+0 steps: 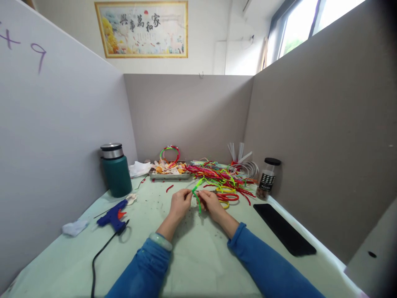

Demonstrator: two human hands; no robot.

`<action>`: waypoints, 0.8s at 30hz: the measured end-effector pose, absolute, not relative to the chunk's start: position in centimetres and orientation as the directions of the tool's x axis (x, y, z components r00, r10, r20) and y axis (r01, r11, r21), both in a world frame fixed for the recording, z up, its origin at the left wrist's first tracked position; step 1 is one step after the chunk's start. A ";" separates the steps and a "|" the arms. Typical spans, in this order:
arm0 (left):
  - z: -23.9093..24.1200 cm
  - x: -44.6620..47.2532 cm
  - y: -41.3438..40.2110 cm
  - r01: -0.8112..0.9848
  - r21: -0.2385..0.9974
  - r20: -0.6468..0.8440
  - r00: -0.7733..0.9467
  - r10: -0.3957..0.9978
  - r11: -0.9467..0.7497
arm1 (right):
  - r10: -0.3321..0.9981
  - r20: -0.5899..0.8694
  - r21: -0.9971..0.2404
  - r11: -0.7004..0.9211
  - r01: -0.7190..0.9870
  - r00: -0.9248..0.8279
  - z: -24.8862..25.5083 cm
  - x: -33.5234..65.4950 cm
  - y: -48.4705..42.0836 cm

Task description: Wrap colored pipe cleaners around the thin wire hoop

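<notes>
My left hand (180,204) and my right hand (210,203) are close together over the middle of the table, both pinching a bright green pipe cleaner (196,192). Its upper end bends up toward the back and its lower end hangs down between my hands. Just behind my right hand lies a tangled heap of red, yellow and green pipe cleaners (221,178). Both my sleeves are blue, and a pale bangle (160,241) circles my left wrist.
A blue glue gun (113,216) with a black cord lies at the left, near a dark green flask (116,169) and white cloth scraps (74,227). A metal tray (169,175) of scraps stands at the back. A dark-lidded jar (267,179) and a black pad (283,228) are at the right. Partition walls enclose three sides.
</notes>
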State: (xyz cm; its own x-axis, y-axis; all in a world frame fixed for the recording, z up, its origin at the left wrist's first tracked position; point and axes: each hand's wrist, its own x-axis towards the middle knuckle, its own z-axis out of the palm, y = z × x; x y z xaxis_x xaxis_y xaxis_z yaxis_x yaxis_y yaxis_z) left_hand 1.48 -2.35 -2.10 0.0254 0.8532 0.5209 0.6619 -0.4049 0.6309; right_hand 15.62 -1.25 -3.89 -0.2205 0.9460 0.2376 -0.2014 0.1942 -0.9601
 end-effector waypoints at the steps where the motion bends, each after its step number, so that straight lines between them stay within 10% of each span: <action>1: -2.2 1.5 -2.3 0.661 0.632 0.521 0.023 0.854 -0.404 | 0.947 0.241 -0.961 0.204 -0.185 -0.212 -3.9 15.6 -1.3; 24: -2.0 1.5 -2.5 0.661 0.592 0.489 0.159 0.858 -0.460 | 0.928 0.269 -0.959 0.233 -0.164 -0.258 -3.9 15.7 -1.5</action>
